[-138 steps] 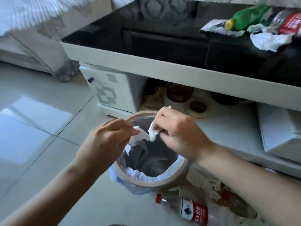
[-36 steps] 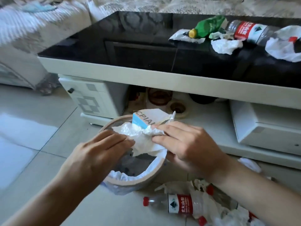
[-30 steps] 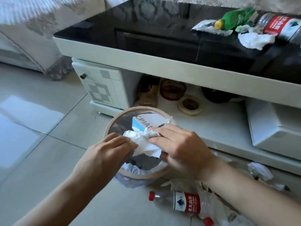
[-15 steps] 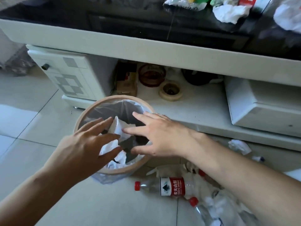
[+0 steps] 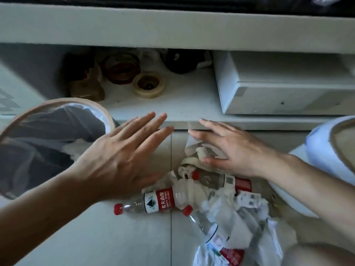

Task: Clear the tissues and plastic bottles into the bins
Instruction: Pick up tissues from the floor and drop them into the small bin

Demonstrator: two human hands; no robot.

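A pile of crumpled white tissues point(image 5: 228, 212) and clear plastic bottles with red caps and labels lies on the floor tiles. One bottle point(image 5: 151, 201) lies at the pile's left, another point(image 5: 221, 181) behind it, a third point(image 5: 209, 231) nearer me. My left hand point(image 5: 124, 156) hovers with straight fingers, holding nothing, between the pile and a round lined bin point(image 5: 107, 120) at the left that has tissue inside. My right hand point(image 5: 228, 148) is spread, fingers straight, just over a tissue point(image 5: 192, 144) at the pile's far end.
A second bin point(image 5: 318, 148), white-blue with a tan rim, stands at the right edge. Behind the pile runs the low shelf point(image 5: 182, 104) of a table, with a tape roll point(image 5: 148, 86), jars and a white box point(image 5: 284, 87).
The crumpled tissue and blue-white packet I held over the left bin have dropped in. Both hands opened and moved right, from above the bin to the pile on the floor.
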